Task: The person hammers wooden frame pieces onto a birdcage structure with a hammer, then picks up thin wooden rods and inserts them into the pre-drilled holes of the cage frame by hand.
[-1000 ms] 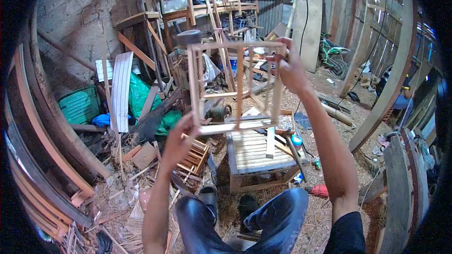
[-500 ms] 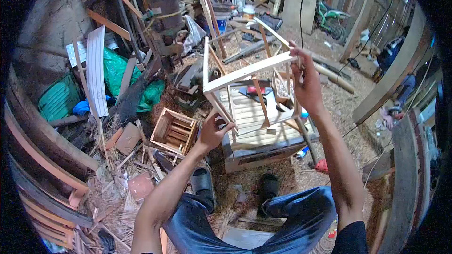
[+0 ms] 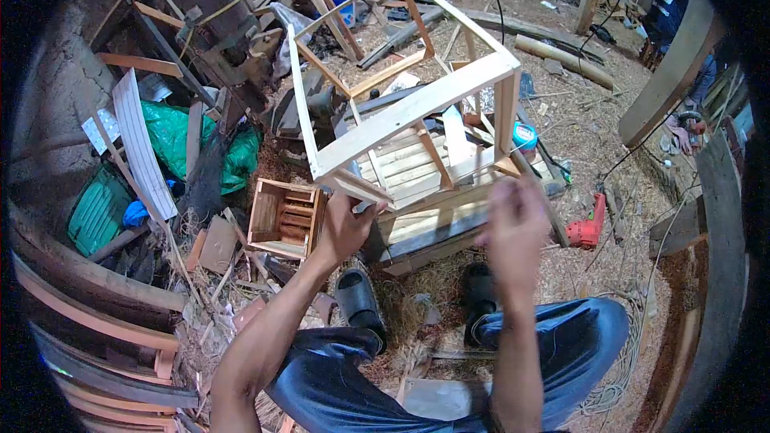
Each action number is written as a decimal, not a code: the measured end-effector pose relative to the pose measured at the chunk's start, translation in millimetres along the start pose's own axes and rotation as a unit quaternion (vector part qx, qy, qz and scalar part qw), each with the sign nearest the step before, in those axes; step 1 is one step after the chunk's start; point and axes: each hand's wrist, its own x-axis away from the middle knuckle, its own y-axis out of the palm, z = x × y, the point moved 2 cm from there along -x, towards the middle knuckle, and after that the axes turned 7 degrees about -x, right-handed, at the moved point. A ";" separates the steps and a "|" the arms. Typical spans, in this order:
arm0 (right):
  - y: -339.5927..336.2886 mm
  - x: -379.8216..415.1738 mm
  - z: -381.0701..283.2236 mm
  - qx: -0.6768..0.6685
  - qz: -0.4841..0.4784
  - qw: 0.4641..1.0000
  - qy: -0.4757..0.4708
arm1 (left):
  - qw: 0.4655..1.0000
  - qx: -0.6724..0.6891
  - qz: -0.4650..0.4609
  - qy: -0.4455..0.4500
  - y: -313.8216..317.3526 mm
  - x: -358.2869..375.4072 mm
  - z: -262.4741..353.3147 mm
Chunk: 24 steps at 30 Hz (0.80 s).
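An open frame of pale wood strips (image 3: 417,117), like a small stool or table skeleton, is tilted over a low slatted bench (image 3: 409,228). My left hand (image 3: 343,228) grips its near lower left corner, thumb along the bottom rail. My right hand (image 3: 517,228) is off the frame, below its near right corner and over the bench's right end; motion smears its fingers. A blue and white round item (image 3: 524,135) shows just beyond the frame's right post.
A small wooden crate (image 3: 257,216) stands left of the bench. A red power tool (image 3: 587,229) lies on the shavings at right, near a cord. Green sheeting (image 3: 176,140) and scrap wood crowd the left. Planks lean at the right.
My right hand has let go of the frame's upper right corner and moved down towards me. The frame looks larger and nearer, with my left hand still on it; the view has shifted.
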 end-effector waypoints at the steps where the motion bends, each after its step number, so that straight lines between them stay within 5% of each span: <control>1: 13.9 12.4 33.0 -0.033 -0.129 0.987 0.087 | 0.998 0.059 0.032 -0.014 3.1 2.2 0.0; 3: 45.1 21.9 103.1 -0.034 -0.141 0.989 0.028 | 1.000 0.014 0.013 0.009 0.7 4.0 2.5; 4: 55.3 21.4 108.3 -0.047 -0.136 0.984 0.107 | 0.999 -0.036 -0.004 0.035 -2.7 4.7 1.4; 7: 71.2 19.6 102.7 -0.123 -0.097 0.985 0.072 | 0.999 0.024 0.021 0.025 -0.6 13.5 -8.2; 10: 80.6 14.1 100.2 -0.121 -0.121 0.974 0.148 | 0.997 0.056 0.039 -0.042 -2.3 16.4 -2.5; 12: 84.9 9.8 101.0 -0.082 -0.087 0.990 0.078 | 1.000 -0.022 0.006 -0.020 -6.2 15.6 -1.5; 14: 84.7 8.6 99.9 -0.064 -0.092 0.988 0.105 | 0.998 -0.047 0.024 0.015 -5.4 16.0 -2.1; 16: 86.9 5.2 108.2 0.031 -0.119 0.992 -0.018 | 0.999 -0.017 0.016 -0.025 -6.9 13.7 3.0; 21: 91.5 8.4 97.8 -0.072 -0.110 0.986 0.102 | 1.000 -0.001 0.028 -0.002 -5.8 14.4 1.5; 24: 93.3 9.2 101.2 -0.082 -0.086 0.990 0.074 | 0.994 0.092 0.011 -0.065 -5.9 15.9 9.5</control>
